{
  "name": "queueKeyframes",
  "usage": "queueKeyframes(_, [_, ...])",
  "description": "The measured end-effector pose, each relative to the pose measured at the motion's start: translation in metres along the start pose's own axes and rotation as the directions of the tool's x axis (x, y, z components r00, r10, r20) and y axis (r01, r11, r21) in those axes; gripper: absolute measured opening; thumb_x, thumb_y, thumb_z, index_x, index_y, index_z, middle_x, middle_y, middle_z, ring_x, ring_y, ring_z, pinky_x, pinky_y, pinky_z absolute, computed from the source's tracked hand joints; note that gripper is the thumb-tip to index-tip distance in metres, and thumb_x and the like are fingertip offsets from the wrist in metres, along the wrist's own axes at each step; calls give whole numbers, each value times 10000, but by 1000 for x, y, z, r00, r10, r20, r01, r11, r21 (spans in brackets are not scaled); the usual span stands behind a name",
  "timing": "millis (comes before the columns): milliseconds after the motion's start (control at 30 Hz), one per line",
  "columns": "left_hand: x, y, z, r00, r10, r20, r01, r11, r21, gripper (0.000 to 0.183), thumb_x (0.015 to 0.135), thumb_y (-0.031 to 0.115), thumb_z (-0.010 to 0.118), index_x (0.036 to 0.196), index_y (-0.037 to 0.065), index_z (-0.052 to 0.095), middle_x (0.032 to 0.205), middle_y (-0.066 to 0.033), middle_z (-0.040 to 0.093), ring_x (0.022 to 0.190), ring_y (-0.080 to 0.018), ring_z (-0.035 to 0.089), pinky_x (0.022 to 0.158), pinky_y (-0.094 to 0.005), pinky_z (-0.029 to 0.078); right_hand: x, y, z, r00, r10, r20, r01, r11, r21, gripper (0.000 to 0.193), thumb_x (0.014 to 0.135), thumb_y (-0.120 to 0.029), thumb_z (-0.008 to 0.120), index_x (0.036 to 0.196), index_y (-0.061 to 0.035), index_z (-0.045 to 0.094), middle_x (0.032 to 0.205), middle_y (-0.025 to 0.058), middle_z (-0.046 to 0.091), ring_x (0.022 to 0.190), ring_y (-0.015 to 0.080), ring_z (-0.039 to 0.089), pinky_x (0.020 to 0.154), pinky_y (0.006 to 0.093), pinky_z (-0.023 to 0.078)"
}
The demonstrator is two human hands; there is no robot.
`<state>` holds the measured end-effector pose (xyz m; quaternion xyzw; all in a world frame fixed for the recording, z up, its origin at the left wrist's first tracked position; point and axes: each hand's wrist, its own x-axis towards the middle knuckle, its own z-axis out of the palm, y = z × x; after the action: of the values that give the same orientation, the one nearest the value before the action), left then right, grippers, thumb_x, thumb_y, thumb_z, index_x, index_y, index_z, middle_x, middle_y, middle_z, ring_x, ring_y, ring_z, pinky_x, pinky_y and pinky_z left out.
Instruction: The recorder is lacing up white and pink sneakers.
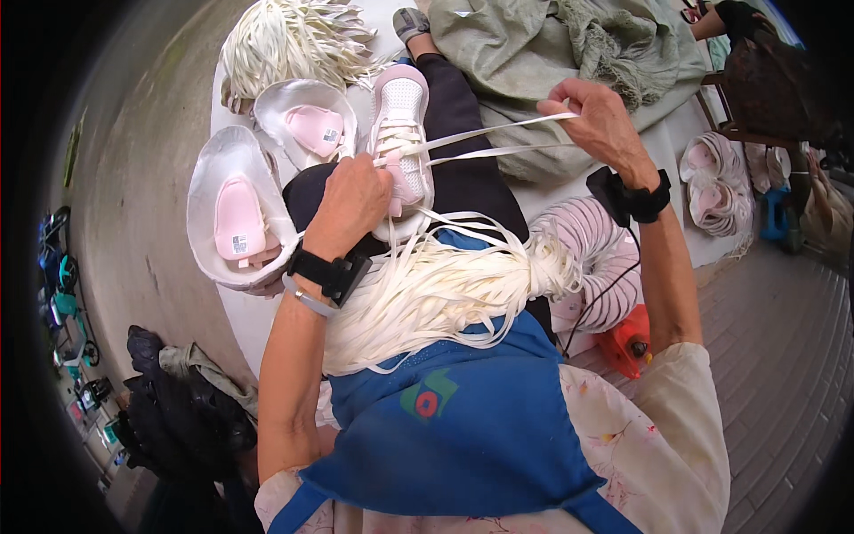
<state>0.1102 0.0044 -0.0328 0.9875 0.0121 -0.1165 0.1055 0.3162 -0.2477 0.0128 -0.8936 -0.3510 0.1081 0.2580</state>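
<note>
Got a pink-and-white sneaker [406, 111] between the dark-trousered legs, toe pointing away, just beyond a big hank of cream laces [436, 289] in the lap. Probably partway laced, going by the crossings over the front.

Holding a lace [485, 133] out to the right with the right hand [598, 120], thumb and forefinger pinched on the upper strand. Can't tell how the other fingers deal with the lower strand. Most likely steadying things with the left hand [352, 198], fingers curled in against the left side of the shoe; can't make out any actual pinch from up here.

Main worry: yanking one strand harder than the other and ending up with lopsided ends. Easy to put a twist in a flat lace too, by pulling tight with a half-turn in it. Could also skew the whole shoe rightward, from tugging against too light a left-hand hold. Watch out for stray loops of the hank right by the heel: easy to snag one. Same with the nearer bowl-shaped white upper [209, 178] beside the left wrist, easy to bump with a careless elbow swing.
</note>
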Motion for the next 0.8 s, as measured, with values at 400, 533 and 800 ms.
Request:
queueKeyframes(400, [2, 16, -5, 800, -499, 333, 570, 457, -683, 381, 911, 178, 381, 859, -154, 560, 596, -210, 619, 494, -272, 657, 481, -354, 553, -9, -59, 129, 951, -218, 219, 213, 976, 46, 220, 795, -182, 640, 881, 5, 562, 730, 215, 649, 710, 380, 669, 602, 455, 527])
queueKeyframes(533, [2, 5, 18, 851, -472, 228, 501, 603, -621, 351, 911, 180, 382, 887, -133, 540, 593, -193, 618, 504, -266, 660, 476, -345, 546, -4, -68, 136, 958, -242, 153, 244, 970, 4, 120, 768, -106, 590, 824, -1, 580, 672, 210, 635, 639, 384, 656, 572, 450, 525])
queueKeyframes(800, [-4, -13, 11, 964, -265, 33, 254, 871, -420, 335, 883, 217, 471, 765, -84, 558, 586, -184, 606, 523, -279, 658, 575, -365, 527, -16, -74, 125, 969, -180, 167, 185, 983, -12, 121, 783, -122, 589, 797, -2, 581, 687, 219, 632, 665, 390, 647, 607, 465, 513])
